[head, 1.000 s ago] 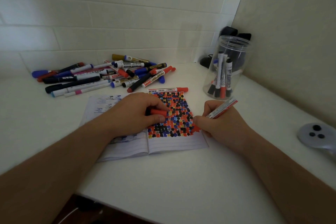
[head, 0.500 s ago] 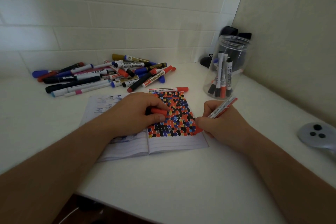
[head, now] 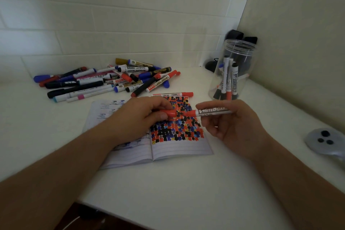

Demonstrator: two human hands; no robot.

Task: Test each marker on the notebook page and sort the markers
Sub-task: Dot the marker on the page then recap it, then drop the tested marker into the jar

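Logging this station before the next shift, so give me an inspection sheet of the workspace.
Surface: white table, bare in front.
Job's things: open notebook, right page full of colour dabs; marker pile behind it; clear jar holding upright markers.
Clutter: grey round device at right.
Grippers: left hand pinches red cap; right hand holds whiteboard marker.
Cables: nothing seen.
Surroundings: tiled wall.

The worktop [head: 168, 183] looks smooth, matt white, the notebook [head: 179, 147] is lined matt paper, the jar [head: 240, 52] clear glossy plastic, and the whiteboard marker [head: 212, 111] smooth plastic.
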